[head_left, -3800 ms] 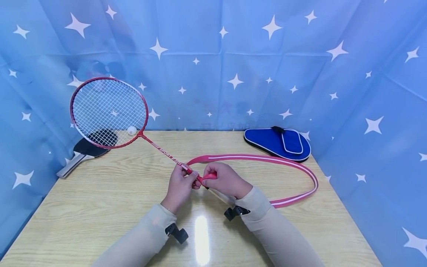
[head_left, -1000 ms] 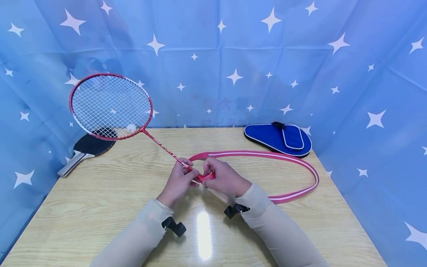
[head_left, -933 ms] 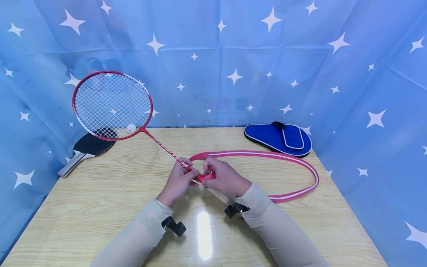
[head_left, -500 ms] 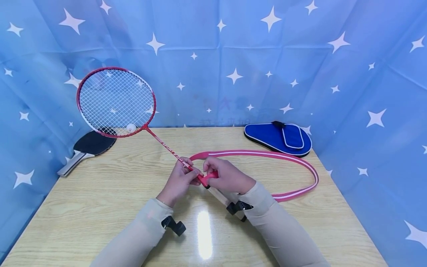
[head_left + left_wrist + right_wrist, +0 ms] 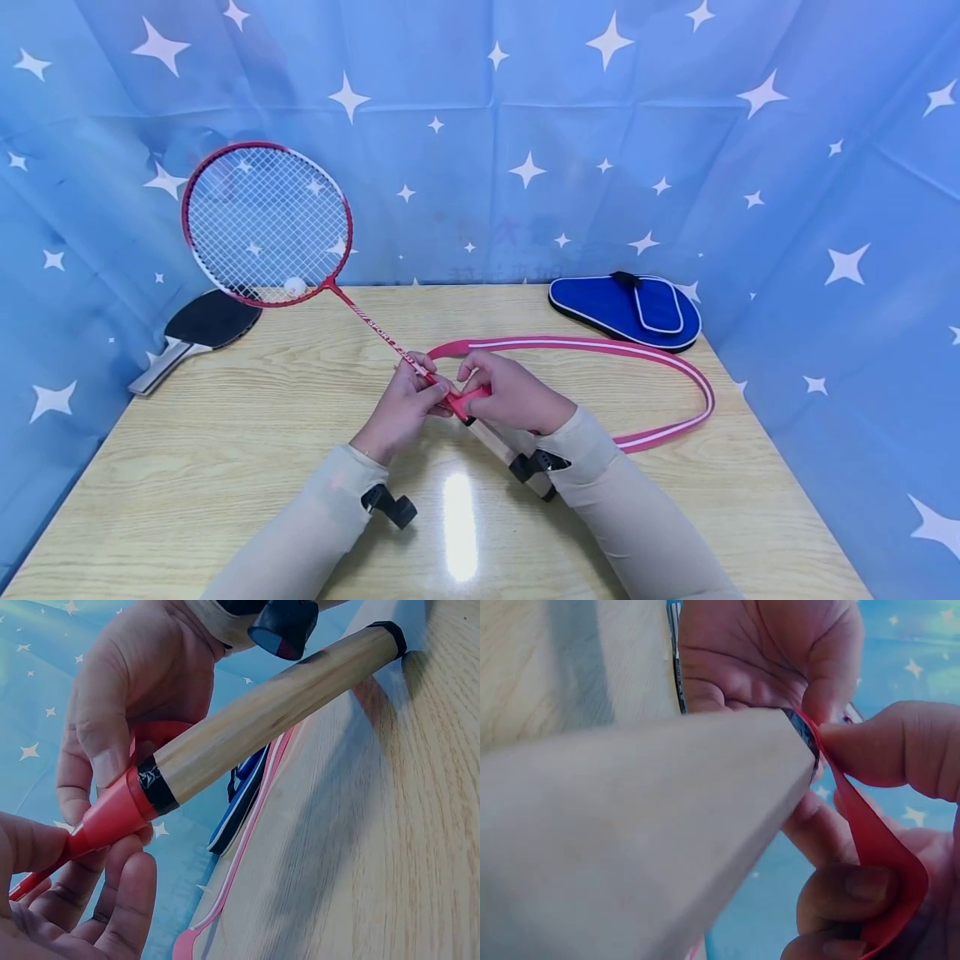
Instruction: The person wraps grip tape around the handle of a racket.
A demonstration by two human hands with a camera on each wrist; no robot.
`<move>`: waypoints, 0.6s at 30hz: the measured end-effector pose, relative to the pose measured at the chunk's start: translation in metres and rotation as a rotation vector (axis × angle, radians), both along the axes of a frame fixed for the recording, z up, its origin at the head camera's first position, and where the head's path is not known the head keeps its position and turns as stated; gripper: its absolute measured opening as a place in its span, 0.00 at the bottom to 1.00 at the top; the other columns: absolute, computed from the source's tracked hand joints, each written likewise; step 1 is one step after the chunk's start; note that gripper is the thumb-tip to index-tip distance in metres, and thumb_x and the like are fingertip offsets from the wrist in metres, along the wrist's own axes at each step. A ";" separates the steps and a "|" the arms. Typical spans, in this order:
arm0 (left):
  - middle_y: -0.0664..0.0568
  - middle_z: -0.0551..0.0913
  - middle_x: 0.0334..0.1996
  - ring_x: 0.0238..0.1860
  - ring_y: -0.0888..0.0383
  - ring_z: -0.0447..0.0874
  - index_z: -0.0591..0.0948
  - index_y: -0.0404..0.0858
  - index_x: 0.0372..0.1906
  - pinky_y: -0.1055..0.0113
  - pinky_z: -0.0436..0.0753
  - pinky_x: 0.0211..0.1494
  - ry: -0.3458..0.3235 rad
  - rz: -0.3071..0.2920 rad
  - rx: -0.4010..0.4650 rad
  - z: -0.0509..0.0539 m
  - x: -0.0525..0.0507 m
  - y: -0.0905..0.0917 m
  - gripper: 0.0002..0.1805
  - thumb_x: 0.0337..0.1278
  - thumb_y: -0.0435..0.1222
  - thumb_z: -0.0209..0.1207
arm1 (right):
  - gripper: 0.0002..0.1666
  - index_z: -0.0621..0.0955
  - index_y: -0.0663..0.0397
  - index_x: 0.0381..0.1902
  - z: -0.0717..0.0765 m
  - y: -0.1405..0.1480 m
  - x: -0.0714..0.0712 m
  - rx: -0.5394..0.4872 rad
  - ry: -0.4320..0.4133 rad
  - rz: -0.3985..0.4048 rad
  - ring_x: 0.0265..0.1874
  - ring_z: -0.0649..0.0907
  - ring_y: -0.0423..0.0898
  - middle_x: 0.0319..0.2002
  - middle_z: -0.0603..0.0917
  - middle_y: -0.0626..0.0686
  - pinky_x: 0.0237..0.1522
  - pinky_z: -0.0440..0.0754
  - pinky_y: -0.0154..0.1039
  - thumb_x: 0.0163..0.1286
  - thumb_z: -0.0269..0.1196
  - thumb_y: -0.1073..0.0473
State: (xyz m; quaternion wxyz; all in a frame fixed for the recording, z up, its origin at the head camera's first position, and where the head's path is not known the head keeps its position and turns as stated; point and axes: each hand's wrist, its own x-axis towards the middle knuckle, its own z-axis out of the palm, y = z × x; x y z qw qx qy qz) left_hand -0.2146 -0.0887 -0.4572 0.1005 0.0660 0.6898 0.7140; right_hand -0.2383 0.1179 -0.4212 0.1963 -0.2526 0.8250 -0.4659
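Two hands [image 5: 402,408] [image 5: 520,398] hold a racket [image 5: 367,321] and red strip [image 5: 881,851].

- Badminton racket [image 5: 379,332] is tipped up, head higher and further right than before
- Way more of the black paddle [image 5: 219,321] shows (the racket was blocking a good chunk earlier)
- Wooden handle [image 5: 491,442] pokes out now, black end cap [image 5: 550,494] visible

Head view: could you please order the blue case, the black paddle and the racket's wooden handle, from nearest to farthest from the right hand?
1. Wooden handle: nearest, just below the right hand in the picture.
2. Blue case: next, beyond that hand and to its right.
3. Black paddle: farthest, well over on the left side.
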 end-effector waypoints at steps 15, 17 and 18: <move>0.40 0.86 0.31 0.26 0.54 0.89 0.61 0.36 0.57 0.57 0.92 0.38 -0.015 0.084 -0.107 -0.002 0.003 0.007 0.22 0.72 0.31 0.62 | 0.18 0.74 0.51 0.44 -0.005 -0.005 0.007 0.050 0.122 -0.077 0.26 0.82 0.45 0.37 0.86 0.49 0.32 0.83 0.38 0.64 0.71 0.69; 0.41 0.86 0.28 0.23 0.56 0.88 0.60 0.36 0.59 0.59 0.92 0.35 -0.026 0.099 -0.118 -0.002 0.004 0.009 0.25 0.71 0.32 0.64 | 0.18 0.74 0.50 0.42 -0.006 -0.007 0.007 0.066 0.156 -0.076 0.25 0.81 0.44 0.37 0.85 0.48 0.31 0.81 0.38 0.64 0.71 0.69; 0.41 0.86 0.27 0.22 0.57 0.87 0.60 0.35 0.59 0.59 0.92 0.34 -0.031 0.105 -0.115 -0.002 0.004 0.009 0.26 0.71 0.32 0.64 | 0.18 0.74 0.50 0.42 -0.007 -0.007 0.008 0.069 0.170 -0.073 0.25 0.80 0.43 0.37 0.85 0.48 0.30 0.81 0.37 0.64 0.72 0.69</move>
